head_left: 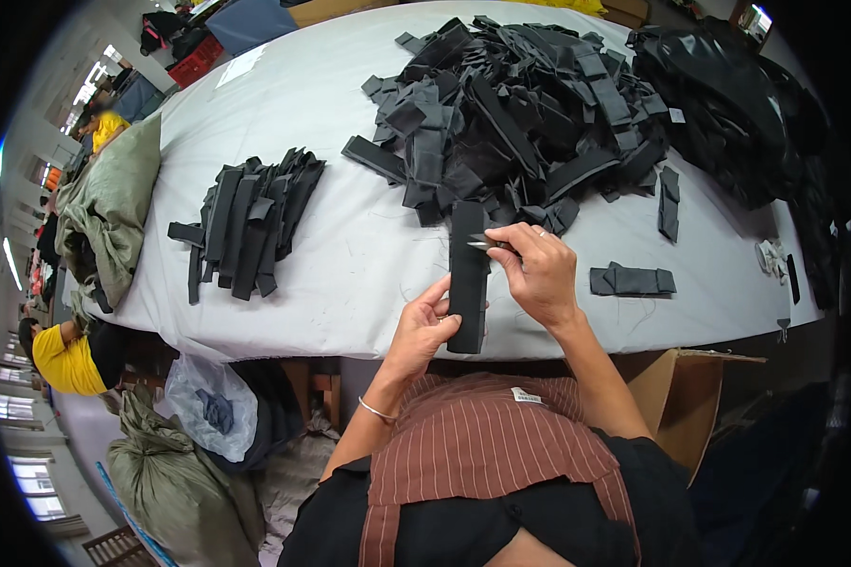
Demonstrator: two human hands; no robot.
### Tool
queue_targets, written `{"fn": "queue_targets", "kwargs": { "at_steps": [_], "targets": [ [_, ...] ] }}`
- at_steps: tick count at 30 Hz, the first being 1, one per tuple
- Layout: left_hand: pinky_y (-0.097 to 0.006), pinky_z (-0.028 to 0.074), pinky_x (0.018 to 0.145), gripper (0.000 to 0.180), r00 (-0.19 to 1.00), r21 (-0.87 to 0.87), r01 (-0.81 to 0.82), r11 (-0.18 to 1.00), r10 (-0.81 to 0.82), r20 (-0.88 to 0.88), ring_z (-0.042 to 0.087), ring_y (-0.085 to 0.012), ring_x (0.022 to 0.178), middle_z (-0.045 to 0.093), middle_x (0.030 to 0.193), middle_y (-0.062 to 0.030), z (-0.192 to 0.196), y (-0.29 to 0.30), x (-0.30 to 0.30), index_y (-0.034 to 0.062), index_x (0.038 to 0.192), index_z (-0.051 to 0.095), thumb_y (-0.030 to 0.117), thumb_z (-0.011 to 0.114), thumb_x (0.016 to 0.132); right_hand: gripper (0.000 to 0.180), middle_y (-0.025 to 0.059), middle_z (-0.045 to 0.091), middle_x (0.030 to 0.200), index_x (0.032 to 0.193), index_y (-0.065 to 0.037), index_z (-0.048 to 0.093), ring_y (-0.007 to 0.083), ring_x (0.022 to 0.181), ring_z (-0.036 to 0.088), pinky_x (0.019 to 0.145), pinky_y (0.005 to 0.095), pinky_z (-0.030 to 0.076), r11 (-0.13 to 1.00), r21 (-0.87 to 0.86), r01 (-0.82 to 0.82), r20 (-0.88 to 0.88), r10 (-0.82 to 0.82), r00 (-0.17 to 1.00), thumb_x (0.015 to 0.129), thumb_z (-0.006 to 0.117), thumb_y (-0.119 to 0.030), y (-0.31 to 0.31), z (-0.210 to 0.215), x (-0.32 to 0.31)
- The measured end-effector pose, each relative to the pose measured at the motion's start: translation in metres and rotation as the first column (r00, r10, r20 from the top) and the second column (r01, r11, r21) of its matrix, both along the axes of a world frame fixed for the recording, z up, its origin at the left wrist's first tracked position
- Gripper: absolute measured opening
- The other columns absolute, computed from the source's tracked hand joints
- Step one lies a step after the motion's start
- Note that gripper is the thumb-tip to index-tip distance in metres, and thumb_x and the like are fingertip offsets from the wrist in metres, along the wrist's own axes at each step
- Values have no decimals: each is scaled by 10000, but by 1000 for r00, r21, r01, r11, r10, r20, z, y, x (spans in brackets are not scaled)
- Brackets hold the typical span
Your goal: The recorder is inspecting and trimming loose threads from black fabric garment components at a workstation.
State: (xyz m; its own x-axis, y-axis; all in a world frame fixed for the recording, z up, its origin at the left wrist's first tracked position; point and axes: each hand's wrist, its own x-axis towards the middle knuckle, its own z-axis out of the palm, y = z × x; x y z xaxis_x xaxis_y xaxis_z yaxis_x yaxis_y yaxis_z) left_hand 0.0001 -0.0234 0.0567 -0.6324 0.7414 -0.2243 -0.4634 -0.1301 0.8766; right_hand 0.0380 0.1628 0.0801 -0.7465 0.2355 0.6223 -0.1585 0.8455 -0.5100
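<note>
My left hand (418,328) grips a flat black fabric strip (468,288) near its lower end, thumb on top. The strip stands nearly upright in the picture, over the near edge of the table. In my right hand (545,272) is a small pair of thread snips (479,243), its pointed metal blades lying against the strip's right side. The fingers of that hand hide most of the snips' body. Just beyond the strip lies a large heap of folded black fabric strips (529,113). Several more form a neater pile (251,222) to the left.
Two loose black pieces, one upright (668,205) and one lying crosswise (632,281), rest at the right on the white-covered table (359,274). Black shiny material (728,113) covers the far right. A cardboard box (676,397) stands below. Sacks and people in yellow are at left.
</note>
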Motion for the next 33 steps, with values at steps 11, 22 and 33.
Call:
{"fn": "queue_targets", "kwargs": {
  "at_steps": [11, 22, 33],
  "targets": [
    [-295, 554, 747, 661, 999, -42, 53, 998, -52, 11, 660, -185, 850, 643, 1064, -146, 3, 2, -13, 10, 1408, 360, -91, 445, 761, 97, 55, 650, 772, 851, -44, 649, 212, 662, 608, 572, 304, 442, 983, -155, -99, 169, 125, 978, 784, 673, -109, 7, -5, -13],
    [-263, 535, 800, 691, 993, 41, -48, 998, 43, 113, 659, -234, 947, 595, 1161, -185, 10, 1, -28, -15, 1433, 260, -65, 488, 782, 237, 27, 613, 899, 1025, -62, 638, 108, 789, 580, 679, 224, 461, 769, -636, -61, 128, 183, 975, 796, 694, -86, 9, 1, 3],
    [-230, 500, 706, 794, 997, 129, -71, 989, 68, 29, 631, -139, 882, 560, 1204, -153, 9, 9, -20, 17, 1461, 179, -127, 503, 750, 369, 48, 623, 1044, 915, -77, 658, 217, 723, 655, 595, 294, 529, 918, -251, -308, 154, 352, 923, 606, 607, 117, -11, -13, 18]
  ]
}}
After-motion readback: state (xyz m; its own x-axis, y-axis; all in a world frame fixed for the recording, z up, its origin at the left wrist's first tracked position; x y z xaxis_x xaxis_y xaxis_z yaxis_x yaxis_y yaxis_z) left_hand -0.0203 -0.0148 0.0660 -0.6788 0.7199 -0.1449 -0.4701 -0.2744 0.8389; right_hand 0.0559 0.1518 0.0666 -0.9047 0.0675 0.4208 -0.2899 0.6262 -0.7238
